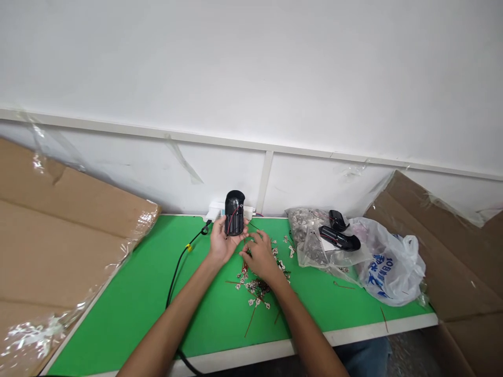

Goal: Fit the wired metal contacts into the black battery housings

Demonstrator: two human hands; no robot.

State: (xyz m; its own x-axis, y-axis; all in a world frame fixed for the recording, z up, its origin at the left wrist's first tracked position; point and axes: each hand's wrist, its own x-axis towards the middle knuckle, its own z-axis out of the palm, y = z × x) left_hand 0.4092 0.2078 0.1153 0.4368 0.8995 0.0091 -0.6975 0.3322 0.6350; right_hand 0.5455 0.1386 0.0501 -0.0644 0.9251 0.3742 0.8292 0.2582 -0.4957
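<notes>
Green tabletop (pixel 118 309) against a white wall, cardboard sheets (pixel 58 235) hanging over the left side. Toward the right edge there's a white printed plastic bag (pixel 391 267) and a clear bag of metal bits (pixel 310 243) with two black plastic pieces (pixel 338 240) on top. A black cable (pixel 176 277) runs along the tabletop left of the hands.

Near the back edge, the left hand (pixel 222 243) cradles a black plastic housing (pixel 234 213), its fingers (pixel 215 228) curled up around the lower end. The right hand (pixel 261 256) hovers over a messy pile of wired metal terminals (pixel 255 288), fingers (pixel 247 252) bent downward; can't tell if they're pinching anything.

Honestly, I'd worry about those loose wires snagging and tugging the housing out of that light one-handed hold, or a forearm dragging terminals around. The housing stands roughly upright, rounded end up, long axis pointing toward the wall.
</notes>
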